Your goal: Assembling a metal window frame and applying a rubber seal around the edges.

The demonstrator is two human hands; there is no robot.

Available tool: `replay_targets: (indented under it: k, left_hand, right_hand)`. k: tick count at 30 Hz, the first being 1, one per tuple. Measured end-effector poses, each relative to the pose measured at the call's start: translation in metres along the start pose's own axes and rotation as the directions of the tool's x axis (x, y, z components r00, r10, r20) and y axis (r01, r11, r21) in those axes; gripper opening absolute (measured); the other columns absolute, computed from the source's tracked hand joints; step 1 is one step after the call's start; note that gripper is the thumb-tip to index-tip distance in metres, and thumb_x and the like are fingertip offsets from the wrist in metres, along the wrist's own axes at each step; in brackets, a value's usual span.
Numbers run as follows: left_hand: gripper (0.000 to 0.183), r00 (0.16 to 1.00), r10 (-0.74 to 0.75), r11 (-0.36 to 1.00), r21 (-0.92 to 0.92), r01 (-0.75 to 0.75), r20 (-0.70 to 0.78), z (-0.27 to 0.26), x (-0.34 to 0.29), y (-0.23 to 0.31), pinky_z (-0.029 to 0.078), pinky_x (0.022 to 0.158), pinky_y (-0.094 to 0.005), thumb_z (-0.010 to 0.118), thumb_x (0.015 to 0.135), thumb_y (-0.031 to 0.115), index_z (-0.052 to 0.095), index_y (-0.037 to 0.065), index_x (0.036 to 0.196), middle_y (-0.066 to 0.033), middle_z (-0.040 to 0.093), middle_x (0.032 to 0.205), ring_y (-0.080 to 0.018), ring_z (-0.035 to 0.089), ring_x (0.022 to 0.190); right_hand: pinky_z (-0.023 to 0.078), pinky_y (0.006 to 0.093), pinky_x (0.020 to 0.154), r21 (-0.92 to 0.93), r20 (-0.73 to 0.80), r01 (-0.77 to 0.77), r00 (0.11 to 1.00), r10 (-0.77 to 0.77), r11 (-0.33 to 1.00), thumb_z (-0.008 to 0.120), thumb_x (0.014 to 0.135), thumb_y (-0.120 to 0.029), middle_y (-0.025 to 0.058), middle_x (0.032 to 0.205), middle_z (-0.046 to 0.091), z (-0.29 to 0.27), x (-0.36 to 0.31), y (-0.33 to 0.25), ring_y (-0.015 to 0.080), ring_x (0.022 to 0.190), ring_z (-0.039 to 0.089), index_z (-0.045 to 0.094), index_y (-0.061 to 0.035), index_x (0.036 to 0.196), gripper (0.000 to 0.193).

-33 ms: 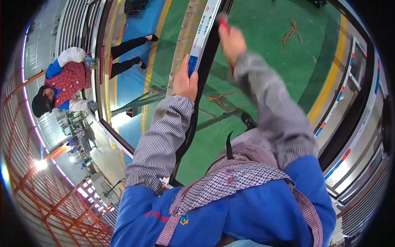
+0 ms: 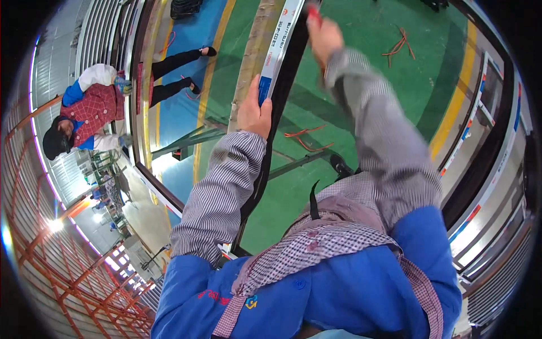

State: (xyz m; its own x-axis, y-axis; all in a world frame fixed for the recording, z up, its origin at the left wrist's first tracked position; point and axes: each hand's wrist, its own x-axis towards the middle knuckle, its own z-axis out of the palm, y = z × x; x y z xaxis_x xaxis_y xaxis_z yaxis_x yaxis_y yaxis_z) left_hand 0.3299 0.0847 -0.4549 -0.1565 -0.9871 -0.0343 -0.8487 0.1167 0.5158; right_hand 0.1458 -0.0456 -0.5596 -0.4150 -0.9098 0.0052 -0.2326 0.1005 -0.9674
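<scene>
A long frame bar (image 2: 279, 48) with white printed protective film runs away from me, a dark edge (image 2: 291, 70) along its right side. My left hand (image 2: 254, 116) is closed round the bar at the blue end of the film, thumb on the right. Just right of the bar's far part, my right hand (image 2: 326, 42) is closed on a red-handled tool (image 2: 313, 18). Motion smears the tool and its dark end, so its exact kind is unclear. Whether the tool touches the bar I cannot tell.
A co-worker (image 2: 101, 107) in a red checked apron stands left by another part of the frame. Orange-red strips (image 2: 400, 46) lie on the green floor (image 2: 361, 90). Filmed frames (image 2: 480, 113) stand at the right. A dark support bar (image 2: 299, 164) crosses beneath.
My right hand and the red-handled tool have moved farther away and slightly right. My left hand stays at the same place on the bar.
</scene>
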Motion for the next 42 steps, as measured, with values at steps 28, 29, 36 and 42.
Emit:
replay_targets:
  k: [28, 29, 36, 42]
  left_hand:
    - [0.085, 0.976, -0.141, 0.962, 0.211, 0.175, -0.165, -0.017, -0.202, -0.082, 0.04, 0.091, -0.0418, 0.074, 0.069, 0.022, 0.028, 0.007, 0.138, -0.0195, 0.048, 0.124, -0.0353, 0.049, 0.111]
    - [0.08, 0.973, -0.136, 0.966, 0.191, 0.171, -0.184, -0.014, -0.201, -0.084, 0.041, 0.091, -0.0413, 0.072, 0.072, 0.022, 0.029, 0.009, 0.138, -0.0192, 0.048, 0.124, -0.0353, 0.049, 0.111]
    - [0.069, 0.961, -0.191, 0.967, 0.131, 0.219, -0.198, -0.016, -0.199, -0.084, 0.042, 0.091, -0.0395, 0.07, 0.074, 0.024, 0.039, 0.011, 0.134, -0.0174, 0.052, 0.122, -0.0327, 0.052, 0.11]
    - [0.061, 0.942, -0.238, 0.955, 0.12, 0.272, -0.238, -0.019, -0.19, -0.069, 0.045, 0.089, -0.0377, 0.073, 0.07, 0.016, 0.049, 0.007, 0.125, -0.0198, 0.059, 0.113, -0.0319, 0.058, 0.104]
  right_hand:
    - [0.045, 0.0255, 0.05, 0.059, 0.046, -0.162, 0.986, 0.16, 0.985, 0.07, 0.076, -0.011, 0.0056, 0.064, 0.06, 0.039, -0.341, -0.044, 0.0127, 0.055, 0.059, 0.062, 0.0002, 0.085, 0.017]
    - [0.045, 0.0255, 0.05, 0.055, 0.047, -0.168, 0.985, 0.165, 0.984, 0.07, 0.076, -0.011, 0.0056, 0.064, 0.06, 0.041, -0.341, -0.045, 0.0127, 0.055, 0.059, 0.062, 0.0002, 0.085, 0.017]
    - [0.041, 0.0246, 0.046, 0.541, 0.301, -0.537, 0.843, 0.447, 0.648, 0.07, 0.076, -0.01, 0.0032, 0.065, 0.06, 0.04, -0.336, -0.05, 0.0106, 0.05, 0.054, 0.061, 0.0012, 0.085, 0.017]
    - [0.049, 0.0347, 0.057, 0.261, 0.143, -0.411, 0.911, 0.386, 0.874, 0.067, 0.071, -0.017, 0.0138, 0.069, 0.063, 0.051, -0.333, -0.041, 0.0231, 0.057, 0.062, 0.062, 0.0006, 0.085, 0.023]
